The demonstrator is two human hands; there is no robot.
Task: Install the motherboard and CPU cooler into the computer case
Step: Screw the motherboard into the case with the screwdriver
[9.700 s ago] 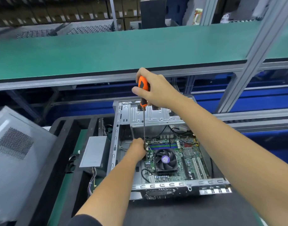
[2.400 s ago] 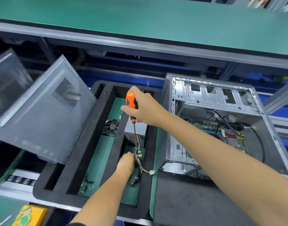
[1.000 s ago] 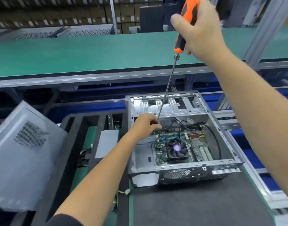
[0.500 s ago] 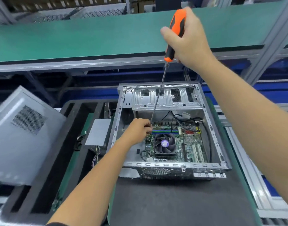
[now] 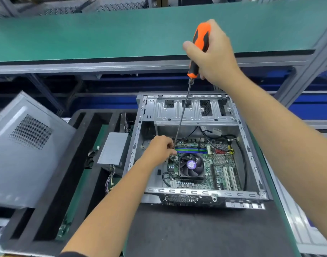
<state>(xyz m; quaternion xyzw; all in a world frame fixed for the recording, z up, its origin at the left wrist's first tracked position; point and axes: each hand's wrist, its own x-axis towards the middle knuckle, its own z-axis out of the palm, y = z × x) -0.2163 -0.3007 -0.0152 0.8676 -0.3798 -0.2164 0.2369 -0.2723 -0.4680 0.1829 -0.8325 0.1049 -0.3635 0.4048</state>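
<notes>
An open grey computer case (image 5: 251,151) lies on a black mat. Inside it sits the green motherboard (image 5: 217,165) with a black CPU cooler fan (image 5: 191,165) on top. My right hand (image 5: 213,58) grips the orange and black handle of a long screwdriver (image 5: 183,112), held high above the case. The shaft slants down to the board's upper left corner. There my left hand (image 5: 160,148) pinches the shaft's tip; the tip itself and any screw are hidden by my fingers.
Left of the case a black foam tray (image 5: 47,197) holds a grey power supply (image 5: 114,148) with loose wires. A grey side panel (image 5: 23,149) leans at far left. A green shelf (image 5: 122,28) runs overhead across the back.
Between the earliest frame and now my left hand reached into the foam tray and came back to the case. In the last second the screwdriver came down and its tip settled at the board's upper left corner.
</notes>
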